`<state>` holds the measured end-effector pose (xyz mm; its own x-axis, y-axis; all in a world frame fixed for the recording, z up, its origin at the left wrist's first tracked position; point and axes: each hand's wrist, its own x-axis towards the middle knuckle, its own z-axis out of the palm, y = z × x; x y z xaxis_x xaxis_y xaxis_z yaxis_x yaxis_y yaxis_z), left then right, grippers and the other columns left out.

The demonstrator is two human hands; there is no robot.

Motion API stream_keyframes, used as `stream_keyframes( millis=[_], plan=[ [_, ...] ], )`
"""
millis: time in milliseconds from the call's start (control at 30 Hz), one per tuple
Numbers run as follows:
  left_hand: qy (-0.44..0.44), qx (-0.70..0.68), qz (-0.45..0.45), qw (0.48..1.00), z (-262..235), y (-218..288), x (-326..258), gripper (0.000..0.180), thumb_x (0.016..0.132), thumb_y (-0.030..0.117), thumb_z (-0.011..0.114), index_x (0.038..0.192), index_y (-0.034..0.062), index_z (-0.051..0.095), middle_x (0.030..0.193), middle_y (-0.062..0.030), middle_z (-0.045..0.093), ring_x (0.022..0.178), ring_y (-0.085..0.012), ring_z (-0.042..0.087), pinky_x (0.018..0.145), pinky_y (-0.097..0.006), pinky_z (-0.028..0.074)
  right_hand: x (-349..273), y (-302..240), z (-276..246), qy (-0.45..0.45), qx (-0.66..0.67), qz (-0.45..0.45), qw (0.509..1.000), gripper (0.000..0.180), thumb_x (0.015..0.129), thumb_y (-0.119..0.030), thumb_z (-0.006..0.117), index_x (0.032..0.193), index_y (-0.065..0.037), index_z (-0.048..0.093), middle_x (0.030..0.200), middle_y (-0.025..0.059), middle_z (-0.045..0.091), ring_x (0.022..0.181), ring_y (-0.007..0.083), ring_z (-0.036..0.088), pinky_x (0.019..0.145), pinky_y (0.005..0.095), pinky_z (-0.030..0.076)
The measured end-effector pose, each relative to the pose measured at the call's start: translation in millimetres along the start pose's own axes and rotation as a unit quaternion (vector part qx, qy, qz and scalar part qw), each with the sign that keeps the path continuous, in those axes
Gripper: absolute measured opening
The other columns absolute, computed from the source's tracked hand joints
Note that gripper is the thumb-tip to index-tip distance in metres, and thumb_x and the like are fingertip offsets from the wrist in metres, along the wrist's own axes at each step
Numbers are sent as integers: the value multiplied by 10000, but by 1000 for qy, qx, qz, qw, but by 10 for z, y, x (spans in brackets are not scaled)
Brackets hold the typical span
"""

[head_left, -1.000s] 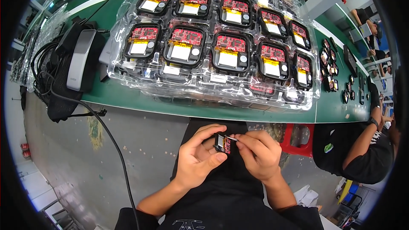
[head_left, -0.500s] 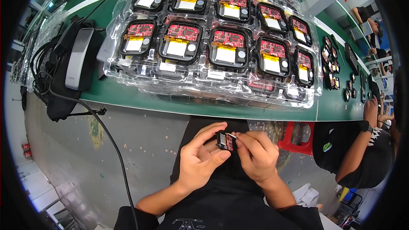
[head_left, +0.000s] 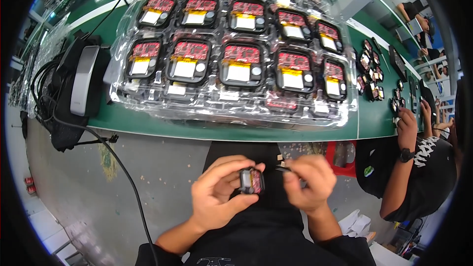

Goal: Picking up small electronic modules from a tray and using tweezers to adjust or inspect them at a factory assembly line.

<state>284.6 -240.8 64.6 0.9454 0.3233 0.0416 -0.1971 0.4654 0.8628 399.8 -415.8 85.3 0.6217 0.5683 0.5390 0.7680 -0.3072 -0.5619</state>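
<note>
My left hand [head_left: 217, 192] holds a small black device case [head_left: 252, 181] between thumb and fingers in front of my lap. A red circuit board and a pale grey block show in its open face. To the right, apart from the case, my right hand [head_left: 313, 182] is closed in a pinch on a thin dark piece [head_left: 282, 168]. That hand is smeared by motion, and the kind of piece cannot be made out. Beyond both hands, a clear plastic tray [head_left: 197, 113] on the table bears rows of similar black cases [head_left: 241, 64] with red boards, yellow film and white blocks.
The green table [head_left: 167, 133] spans the view ahead. At its left lie a grey-and-black device [head_left: 84, 81] and a black cable [head_left: 123, 165] hanging down. More small parts [head_left: 369, 64] lie at the right. A co-worker's arm [head_left: 396, 177] and a red stool [head_left: 342, 157] are at the right.
My right hand has drawn away from the case to the right, with the thin piece in its fingers. My left hand has moved slightly left and down, turning the case.
</note>
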Motion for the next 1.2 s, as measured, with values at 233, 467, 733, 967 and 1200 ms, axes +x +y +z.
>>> stream_keyframes(
  millis=[233, 467, 733, 967, 1200],
  plan=[
    [38, 98, 230, 967, -91, 613, 264, 601, 744, 24, 878, 1258, 0, 568, 1251, -253, 536, 1126, -419, 665, 980, -518, 576, 438, 580, -386, 127, -259, 208, 935, 375, 906, -101, 718, 1271, -38, 659, 1168, 142, 563, 674, 190, 556, 594, 323, 459],
    [105, 536, 365, 754, -53, 1380, 1060, 360, 802, -90, 735, 1133, -7, 620, 1308, -205, 606, 1168, -269, 629, 1015, -372, 491, 504, 862, -454, 111, -360, 284, 882, 319, 934, -261, 700, 1195, -89, 635, 1254, 141, 556, 1016, 412, 650, 828, 508, 516],
    [167, 702, 239, 649, -61, 1719, 1906, 222, 838, 159, 780, 972, 0, 702, 953, -160, 712, 902, -318, 677, 854, -369, 502, 532, 780, -436, 114, -338, 292, 887, 275, 931, -231, 692, 1172, -111, 637, 1235, 141, 564, 972, 418, 653, 793, 515, 511],
    [128, 717, 226, 647, -237, 1587, 1981, 207, 917, 164, 708, 1020, -10, 752, 1093, -166, 714, 990, -360, 675, 889, -407, 510, 507, 818, -438, 124, -333, 285, 890, 273, 921, -223, 697, 1169, -124, 640, 1224, 128, 570, 905, 405, 661, 741, 505, 512],
    [123, 712, 220, 656, -264, 1573, 1962, 197, 925, 138, 698, 1044, -8, 754, 1190, -191, 692, 1065, -375, 666, 952, -411, 501, 525, 799, -438, 135, -326, 274, 895, 258, 920, -221, 697, 1151, -116, 654, 1232, 123, 580, 895, 386, 666, 738, 488, 513]
  ],
)
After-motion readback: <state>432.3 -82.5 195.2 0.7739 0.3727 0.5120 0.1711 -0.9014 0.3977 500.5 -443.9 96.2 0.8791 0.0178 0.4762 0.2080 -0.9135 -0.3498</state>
